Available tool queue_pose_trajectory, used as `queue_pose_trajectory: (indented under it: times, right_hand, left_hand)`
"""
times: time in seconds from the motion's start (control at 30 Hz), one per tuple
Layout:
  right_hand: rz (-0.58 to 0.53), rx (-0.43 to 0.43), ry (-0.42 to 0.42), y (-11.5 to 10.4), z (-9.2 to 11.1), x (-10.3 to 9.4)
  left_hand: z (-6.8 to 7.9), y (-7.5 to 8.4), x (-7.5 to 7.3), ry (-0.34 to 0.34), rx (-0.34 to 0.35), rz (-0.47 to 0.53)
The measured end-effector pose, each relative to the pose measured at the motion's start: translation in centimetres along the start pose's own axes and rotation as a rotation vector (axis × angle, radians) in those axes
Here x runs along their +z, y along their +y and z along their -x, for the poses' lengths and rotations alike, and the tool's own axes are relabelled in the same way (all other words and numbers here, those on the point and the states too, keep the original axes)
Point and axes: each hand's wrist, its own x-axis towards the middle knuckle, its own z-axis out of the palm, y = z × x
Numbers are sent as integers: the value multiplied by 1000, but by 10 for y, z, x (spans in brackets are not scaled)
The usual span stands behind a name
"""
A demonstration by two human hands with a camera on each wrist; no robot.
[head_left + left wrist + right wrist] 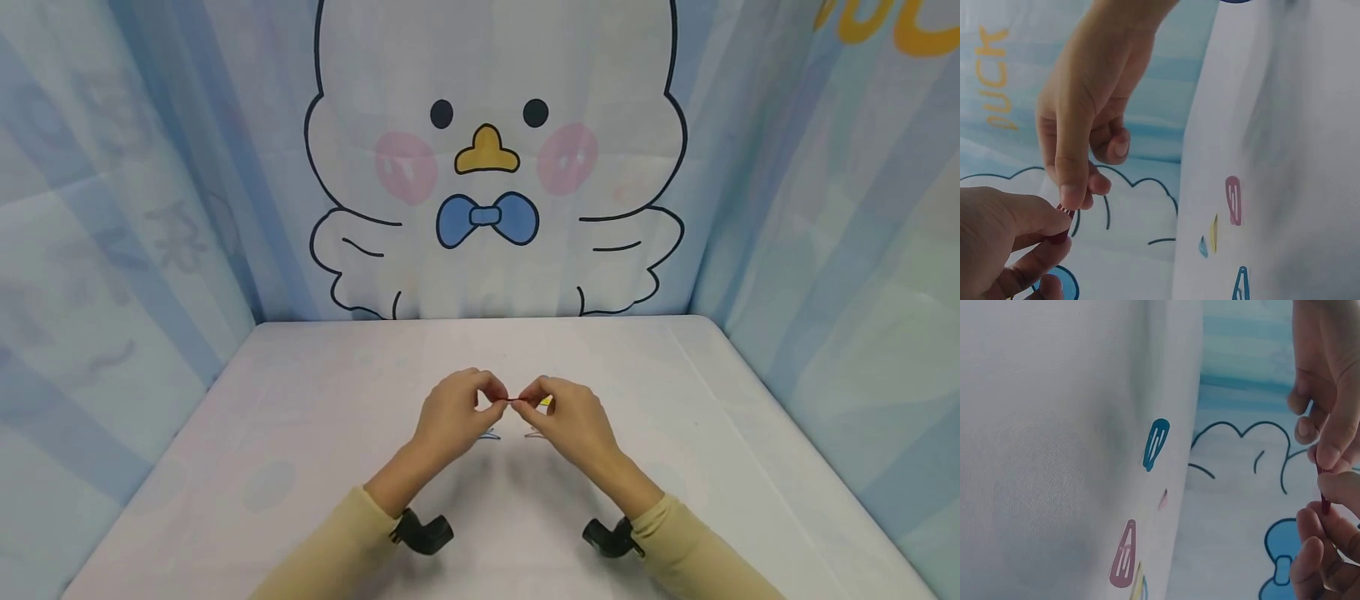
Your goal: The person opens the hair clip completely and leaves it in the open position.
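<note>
Between the two hands is a small dark red snap hair clip (513, 399), held up over the table at chest centre. My left hand (452, 412) pinches one end with thumb and index finger. From the other side, my right hand (573, 417) pinches the opposite end the same way. The fingertips cover most of the clip (1325, 500), leaving a narrow red strip visible edge-on. Below the hands lie a pink snap clip (1124, 555) and a blue snap clip (1157, 442) on the table. A yellow clip (1213, 234) lies near them.
The white table (300, 392) ends at a hanging backdrop (360, 75) with a cartoon duck. Patterned blue curtains (82, 250) close both sides. Black camera mounts (425, 533) jut from both sleeves. A small light-blue piece (1203, 246) lies beside the yellow clip.
</note>
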Motion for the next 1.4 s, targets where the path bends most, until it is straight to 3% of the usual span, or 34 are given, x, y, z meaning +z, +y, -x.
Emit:
queue_pose_trajectory:
  times: [0.37, 0.6, 0.9, 1.03, 1.4]
  right_hand:
    - [-40, -40, 128, -3, 1, -2]
    - [-61, -126, 241, -3, 1, -1]
    - [-97, -152, 309, -1, 3, 3]
    - [-73, -178, 307, -1, 2, 6]
    - [-44, -158, 217, 2, -1, 6]
  left_hand:
    - [1, 4, -3, 89, 50, 23]
    - [0, 6, -4, 131, 92, 41]
    - [0, 8, -1, 135, 95, 83]
    - [-2, 6, -1, 133, 99, 95]
    - [-8, -1, -3, 28, 50, 11]
